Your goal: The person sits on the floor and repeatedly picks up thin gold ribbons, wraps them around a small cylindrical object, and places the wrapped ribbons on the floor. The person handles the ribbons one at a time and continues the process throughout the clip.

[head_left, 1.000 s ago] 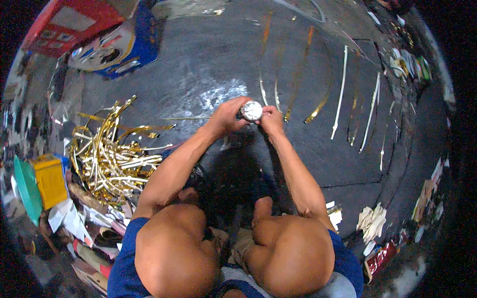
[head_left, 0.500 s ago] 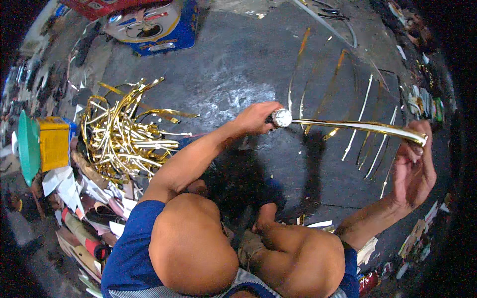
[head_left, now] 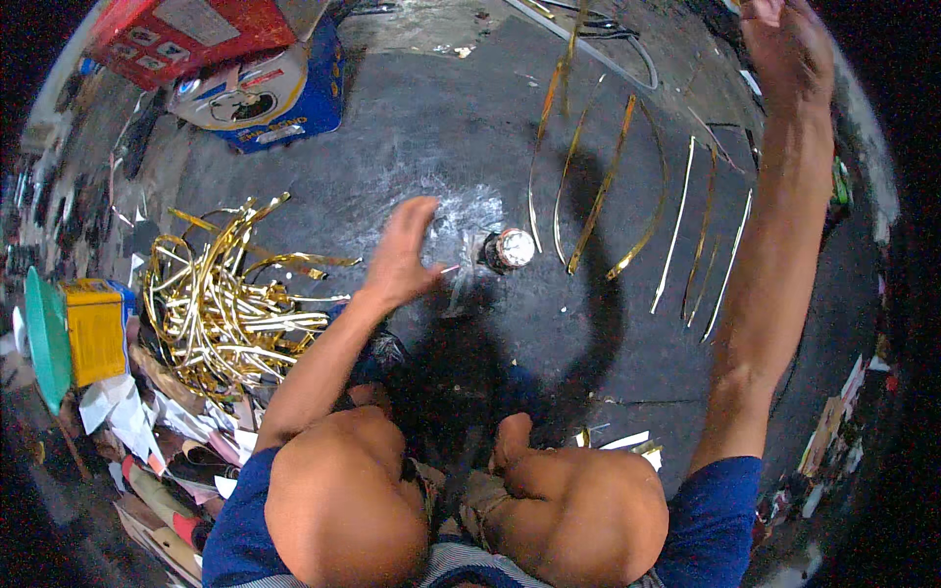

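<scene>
My left hand [head_left: 400, 257] hovers open over the dark floor sheet, its fingers and thumb apart, with nothing in it. A little to its right stands a small jar [head_left: 515, 248] with a whitish, shiny top. My right arm stretches far forward on the right. The right hand [head_left: 792, 59] is at the upper edge, its fingers cut off or blurred, so what it holds is hidden. Spaced out below and left of that hand lie several thin gold and white strips [head_left: 600, 186]. A tangled heap of gold strips [head_left: 230, 294] lies to the left.
At the far left stand a blue carton [head_left: 319, 98] and a red box [head_left: 186, 39]. A yellow tin [head_left: 96, 333] and a green disc-shaped thing [head_left: 47, 338] stand at the left edge. Paper scraps [head_left: 123, 412] lie below them. A grey hose [head_left: 642, 64] curves at the far right.
My left hand let go of the jar and drew back left. My right hand moved far forward; the gold strip stretched between the hands is gone from there. The view shifted slightly.
</scene>
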Available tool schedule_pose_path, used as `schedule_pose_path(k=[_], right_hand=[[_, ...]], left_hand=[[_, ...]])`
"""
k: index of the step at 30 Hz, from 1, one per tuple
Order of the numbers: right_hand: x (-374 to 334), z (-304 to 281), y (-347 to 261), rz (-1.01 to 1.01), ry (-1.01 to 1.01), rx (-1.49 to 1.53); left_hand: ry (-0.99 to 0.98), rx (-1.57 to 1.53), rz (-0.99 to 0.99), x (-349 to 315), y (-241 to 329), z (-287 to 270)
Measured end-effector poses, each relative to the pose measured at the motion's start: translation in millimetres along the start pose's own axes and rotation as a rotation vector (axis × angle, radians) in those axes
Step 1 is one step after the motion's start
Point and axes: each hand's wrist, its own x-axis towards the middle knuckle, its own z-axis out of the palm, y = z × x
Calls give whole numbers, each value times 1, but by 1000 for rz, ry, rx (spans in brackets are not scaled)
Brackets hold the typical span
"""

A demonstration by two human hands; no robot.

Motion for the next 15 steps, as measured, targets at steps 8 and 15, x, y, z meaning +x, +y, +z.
schedule_pose_path(k=[8, 15], right_hand=[[-198, -17, 132, 281, 70, -532], [-398, -34, 156, 703, -177, -822]], left_hand=[[-87, 642, -371, -85, -98, -80], [221, 560, -305, -99, -132, -96]])
